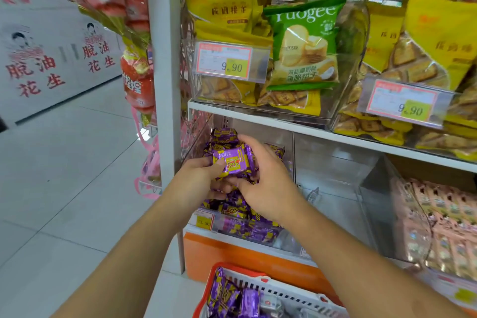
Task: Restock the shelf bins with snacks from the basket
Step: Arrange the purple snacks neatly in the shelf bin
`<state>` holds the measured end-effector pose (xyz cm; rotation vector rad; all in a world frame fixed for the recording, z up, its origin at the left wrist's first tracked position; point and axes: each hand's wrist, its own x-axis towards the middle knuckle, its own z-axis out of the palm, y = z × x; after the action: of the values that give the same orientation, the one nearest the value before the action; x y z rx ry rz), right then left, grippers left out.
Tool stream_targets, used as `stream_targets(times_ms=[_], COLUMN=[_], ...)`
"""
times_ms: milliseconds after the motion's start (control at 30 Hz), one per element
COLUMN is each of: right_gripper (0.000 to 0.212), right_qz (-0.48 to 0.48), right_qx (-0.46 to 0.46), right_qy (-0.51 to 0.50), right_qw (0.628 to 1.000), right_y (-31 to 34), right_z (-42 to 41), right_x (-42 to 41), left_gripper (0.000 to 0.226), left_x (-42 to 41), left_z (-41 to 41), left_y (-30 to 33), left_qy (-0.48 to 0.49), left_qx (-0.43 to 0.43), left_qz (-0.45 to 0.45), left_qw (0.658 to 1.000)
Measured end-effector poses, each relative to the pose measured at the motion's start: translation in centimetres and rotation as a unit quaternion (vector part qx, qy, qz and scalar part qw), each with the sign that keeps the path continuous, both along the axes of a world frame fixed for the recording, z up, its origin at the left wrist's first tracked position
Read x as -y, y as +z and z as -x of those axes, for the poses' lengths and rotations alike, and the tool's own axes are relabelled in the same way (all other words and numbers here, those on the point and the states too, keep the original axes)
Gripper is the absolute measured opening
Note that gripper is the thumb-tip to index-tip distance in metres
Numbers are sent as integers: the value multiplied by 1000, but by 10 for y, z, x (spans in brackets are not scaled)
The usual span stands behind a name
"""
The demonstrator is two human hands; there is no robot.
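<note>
Both hands close on one purple pack (233,162), held above the heaped bin (258,227). The left hand (196,181) curls up from below, its thumb pressed on the pack's front face near the left edge. The right hand (268,178) wraps over the top and right side, fingers bent round the far edge, thumb tucked under. Neither hand has any slack; the pack is pinched between them.

The pack is a small, square, glossy pillow of purple foil with crimped ends. A yellow panel crosses its front and carries red slanted lettering, too blurred to read with any confidence.

Under the pack, the clear bin is piled with more of the same purple and yellow packs, rising at the back toward the shelf board. A yellow price tag (204,222) sits on the bin's front lip, just left of the pile. To the right of the bin stands an empty-looking clear bin (335,188), and beyond that one filled with pink packs (444,224).

Below the bin, at the bottom of the view, a red basket (219,268) holds more purple packs. Above the bin, the next shelf carries yellow bags (224,8) and a green bag (304,44), with a 9.90 tag (229,64) in front.
</note>
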<state>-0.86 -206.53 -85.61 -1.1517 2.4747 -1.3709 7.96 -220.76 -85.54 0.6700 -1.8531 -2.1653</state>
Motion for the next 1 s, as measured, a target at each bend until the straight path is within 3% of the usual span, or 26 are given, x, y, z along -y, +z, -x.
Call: stream_targets(times_ms=[167, 333, 400, 467, 533, 600, 733, 800, 867, 1000], right_gripper=[49, 53, 59, 57, 39, 33, 70, 76, 70, 42], right_qz=[-41, -101, -104, -106, -118, -132, -229, -285, -316, -310], right_qx=[18, 40, 25, 53, 72, 50, -57, -111, -146, -201], right_qy=[-14, -88, -109, -79, -28, -18, 39, 54, 36, -5], right_qw=[999, 990, 988, 990, 990, 990, 971, 950, 937, 929], right_y=[-3, 6, 6, 6, 5, 2, -11, -16, -16, -15], right_z=[1, -11, -15, -16, -13, -4, 10, 11, 12, 13], right_x=[-4, 1, 6, 6, 4, 1, 1, 4, 8, 14], left_gripper=[7, 31, 33, 21, 19, 16, 16, 14, 24, 14], left_x=[-3, 0, 0, -2, -3, -3, 3, 9, 14, 15], left_z=[2, 1, 0, -1, -2, -2, -1, 0, 0, 2], left_y=[-3, -3, -3, -2, 1, 3, -4, -10, -14, -12], left_qy=[-3, 44, 43, 54, 89, 121, 124, 121, 119, 113], left_qx=[34, 29, 18, 20, 33, 41, 52, 60, 82, 112], left_qz=[78, 66, 12, -85, -111, -68, 104, 194, 224, 270], left_qw=[996, 996, 999, 995, 989, 989, 985, 972, 964, 950])
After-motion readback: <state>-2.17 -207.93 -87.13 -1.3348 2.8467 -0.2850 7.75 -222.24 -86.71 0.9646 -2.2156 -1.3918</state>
